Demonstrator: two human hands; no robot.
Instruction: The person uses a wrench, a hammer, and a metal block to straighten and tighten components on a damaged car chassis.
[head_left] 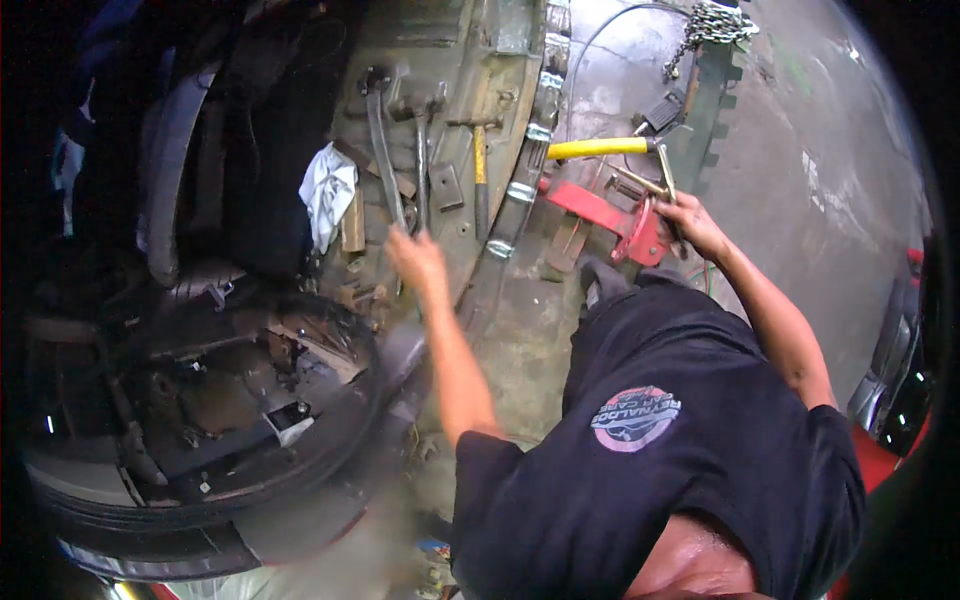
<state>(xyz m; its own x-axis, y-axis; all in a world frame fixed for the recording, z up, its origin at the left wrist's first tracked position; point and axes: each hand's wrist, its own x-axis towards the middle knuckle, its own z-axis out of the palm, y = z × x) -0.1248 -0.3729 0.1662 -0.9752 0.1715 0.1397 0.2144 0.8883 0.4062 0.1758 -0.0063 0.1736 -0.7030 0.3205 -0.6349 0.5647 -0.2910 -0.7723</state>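
My left hand is closed at the lower end of a long-handled hammer lying on the bare metal car floor; slight blur softens its fingers. Beside it lie a second dark hammer and a hammer with a yellow grip. On the right, my right hand is closed around the metal head end of a yellow-handled hammer, whose handle points left. Directly under that hand is a red metal tool; its exact kind is unclear.
A white rag, a wood block and a small dark metal block lie left of the door sill. A chain hangs over a notched steel beam. A stripped door panel fills the lower left.
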